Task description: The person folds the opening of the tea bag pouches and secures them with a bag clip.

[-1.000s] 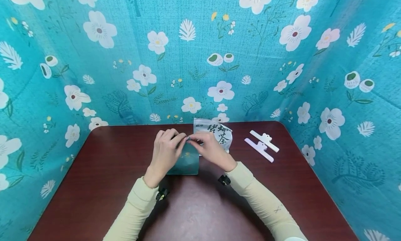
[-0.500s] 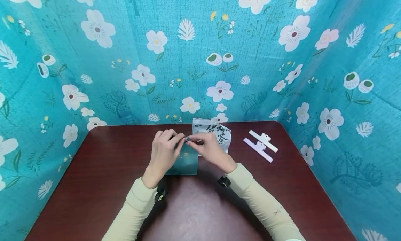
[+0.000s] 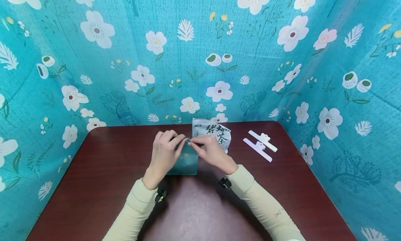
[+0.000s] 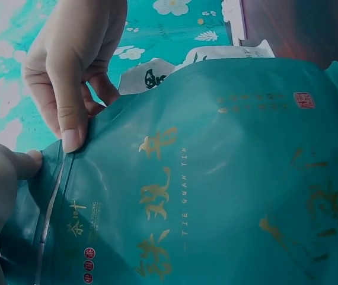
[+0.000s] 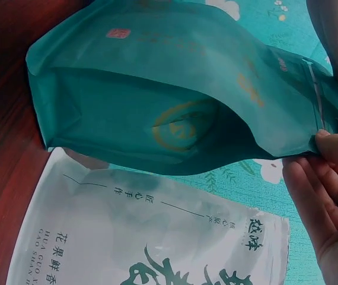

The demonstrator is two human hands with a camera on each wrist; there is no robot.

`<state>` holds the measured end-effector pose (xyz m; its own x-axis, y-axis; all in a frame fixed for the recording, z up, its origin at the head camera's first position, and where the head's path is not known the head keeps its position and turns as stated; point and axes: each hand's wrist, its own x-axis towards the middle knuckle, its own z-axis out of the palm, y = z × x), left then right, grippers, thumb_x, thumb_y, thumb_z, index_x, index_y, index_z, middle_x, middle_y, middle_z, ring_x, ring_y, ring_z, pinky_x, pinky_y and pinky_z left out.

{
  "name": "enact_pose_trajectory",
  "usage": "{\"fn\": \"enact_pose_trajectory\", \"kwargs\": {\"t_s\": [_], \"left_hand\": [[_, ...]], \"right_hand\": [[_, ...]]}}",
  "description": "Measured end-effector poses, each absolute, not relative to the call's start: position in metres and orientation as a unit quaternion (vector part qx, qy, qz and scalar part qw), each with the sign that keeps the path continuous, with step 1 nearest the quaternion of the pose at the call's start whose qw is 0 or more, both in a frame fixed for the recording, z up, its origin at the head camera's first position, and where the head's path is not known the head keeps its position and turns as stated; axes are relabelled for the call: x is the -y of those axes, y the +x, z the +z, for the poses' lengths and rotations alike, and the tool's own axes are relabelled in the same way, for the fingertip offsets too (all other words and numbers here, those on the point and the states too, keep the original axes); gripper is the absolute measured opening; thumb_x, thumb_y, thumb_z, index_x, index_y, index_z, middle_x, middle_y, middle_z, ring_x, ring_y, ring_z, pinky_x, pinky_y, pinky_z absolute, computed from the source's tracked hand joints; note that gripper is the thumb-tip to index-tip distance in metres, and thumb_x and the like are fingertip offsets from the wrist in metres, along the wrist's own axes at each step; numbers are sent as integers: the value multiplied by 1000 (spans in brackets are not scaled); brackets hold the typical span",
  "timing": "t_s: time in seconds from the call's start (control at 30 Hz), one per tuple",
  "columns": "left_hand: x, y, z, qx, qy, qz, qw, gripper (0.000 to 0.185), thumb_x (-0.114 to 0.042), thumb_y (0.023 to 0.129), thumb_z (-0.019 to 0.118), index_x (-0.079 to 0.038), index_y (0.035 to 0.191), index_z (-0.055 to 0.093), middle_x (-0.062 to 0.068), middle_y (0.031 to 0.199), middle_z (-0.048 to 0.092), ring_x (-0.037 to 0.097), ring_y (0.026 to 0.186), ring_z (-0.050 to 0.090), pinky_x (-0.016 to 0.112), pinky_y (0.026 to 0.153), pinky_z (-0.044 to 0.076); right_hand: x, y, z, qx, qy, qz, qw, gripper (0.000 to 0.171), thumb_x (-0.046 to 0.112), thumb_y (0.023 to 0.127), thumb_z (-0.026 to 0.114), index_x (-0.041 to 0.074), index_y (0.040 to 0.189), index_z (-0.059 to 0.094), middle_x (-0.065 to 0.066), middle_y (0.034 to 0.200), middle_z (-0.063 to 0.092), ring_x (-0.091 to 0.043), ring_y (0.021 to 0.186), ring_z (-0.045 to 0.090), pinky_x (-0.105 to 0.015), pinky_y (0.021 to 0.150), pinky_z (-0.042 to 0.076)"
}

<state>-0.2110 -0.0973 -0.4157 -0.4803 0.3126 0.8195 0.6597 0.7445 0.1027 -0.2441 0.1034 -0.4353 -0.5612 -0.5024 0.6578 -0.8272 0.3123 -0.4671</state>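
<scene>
A green stand-up tea pouch [image 3: 185, 164] with gold lettering stands upright on the table. My left hand [image 3: 165, 152] pinches its top edge from the left. Close beside it, the thumb and forefinger of my right hand [image 3: 210, 151] pinch the right end of that edge. In the left wrist view the green pouch [image 4: 216, 148] shows a pale zip strip [image 4: 49, 219] along its mouth, with the right thumb pressing near it. From the right wrist view, the right fingertips [image 5: 329, 148] grip the top corner at the zip, and the pouch's side gusset bulges out.
A white tea pouch [image 3: 222, 129] with dark writing stands behind my right hand, partly hidden by it. Farther right lie two bag clips, one white [image 3: 262, 140] and one lavender [image 3: 257, 150]. A blue flowered cloth [image 3: 188, 77] hangs around the dark red table [image 3: 103, 185].
My right hand's fingertips have shifted slightly at the green pouch's top edge, and more of the white pouch's writing shows. The left hand keeps its hold.
</scene>
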Motion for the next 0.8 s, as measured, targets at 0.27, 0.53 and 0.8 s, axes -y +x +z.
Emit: {"fn": "enact_pose_trajectory", "kwargs": {"t_s": [0.27, 0.53, 0.8], "left_hand": [[99, -211, -414, 836, -289, -202, 420, 9, -14, 88, 81, -9, 95, 79, 4, 79, 58, 21, 70, 55, 38, 69, 39], [98, -214, -414, 838, -273, -211, 422, 9, -17, 90, 79, -9, 95, 79, 4, 78, 58, 21, 70, 54, 37, 68, 38], [96, -214, -416, 834, -271, -208, 432, 9, -17, 90, 79, -8, 94, 79, 4, 76, 57, 20, 68, 53, 37, 67, 38]], "right_hand": [[-99, -247, -436, 782, 396, 445, 185, 14, 9, 97, 69, 6, 107, 78, -5, 99, 77, -11, 85, 73, -23, 73, 59], [-94, -251, -437, 764, 421, 432, 231, 15, 1, 94, 70, 1, 107, 78, -11, 97, 76, -13, 77, 70, -21, 66, 55], [-93, -248, -440, 762, 417, 435, 239, 16, -1, 93, 71, -1, 107, 77, -12, 97, 76, -14, 79, 73, -20, 70, 57]]}}
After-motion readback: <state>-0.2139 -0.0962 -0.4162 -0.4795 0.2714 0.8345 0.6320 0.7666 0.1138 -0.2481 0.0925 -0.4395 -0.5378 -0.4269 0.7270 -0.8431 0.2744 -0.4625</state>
